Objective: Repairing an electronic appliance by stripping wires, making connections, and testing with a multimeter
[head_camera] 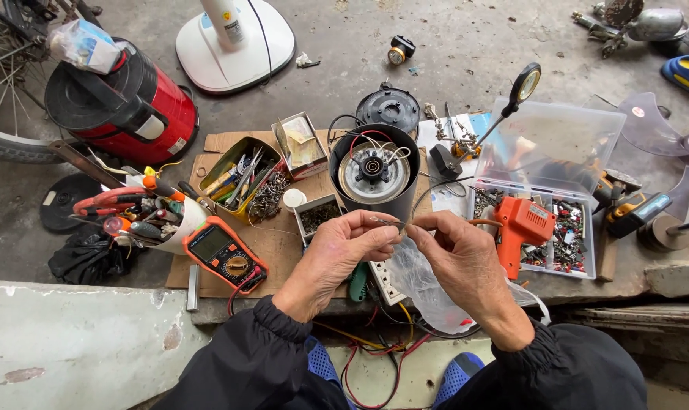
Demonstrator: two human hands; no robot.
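Above cardboard's near edge, thin wire (390, 222) pinched between left hand (337, 254) and right hand (458, 262) fingertips; opened motor housing (373, 171) wired, unclosed; plastic bag (428, 285) draped under right hand.

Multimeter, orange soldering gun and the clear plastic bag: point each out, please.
multimeter (224, 255), head view, on its display face.
orange soldering gun (523, 222), head view, on its body.
clear plastic bag (424, 285), head view, on the film below the hands.
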